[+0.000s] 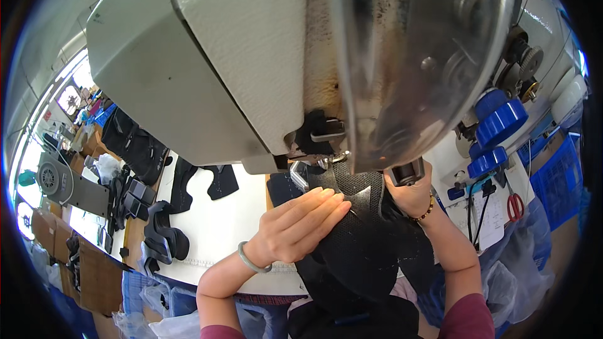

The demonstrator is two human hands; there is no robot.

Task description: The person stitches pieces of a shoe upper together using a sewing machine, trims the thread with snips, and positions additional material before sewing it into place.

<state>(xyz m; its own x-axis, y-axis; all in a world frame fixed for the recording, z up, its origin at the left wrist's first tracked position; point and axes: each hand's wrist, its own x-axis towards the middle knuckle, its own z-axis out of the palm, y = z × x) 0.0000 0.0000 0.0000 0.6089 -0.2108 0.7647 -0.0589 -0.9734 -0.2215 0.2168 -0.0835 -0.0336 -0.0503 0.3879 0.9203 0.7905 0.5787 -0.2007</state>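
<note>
A black mesh fabric piece (358, 182) runs under the head of a large pale sewing machine (239, 44) and hangs down toward my lap. My left hand (301, 223) lies on its left side, fingers stretched flat and side by side, fingertips near the machine's working point. Beside the fingertips, the mesh shows a shiny pale grey patch (361, 199). My right hand (411, 196) is at the right edge of the mesh, partly behind a dark cylindrical machine part (408, 171). Most of its fingers are hidden, so its grip does not show.
Dark cut pieces (182, 185) and curved black-grey parts (164, 238) lie on the white table (220, 238) to the left. On the right are blue knobs (499, 122), red-handled scissors (515, 206), a paper sheet (488, 220) and a blue crate (559, 182). A clear shield (433, 44) hangs overhead.
</note>
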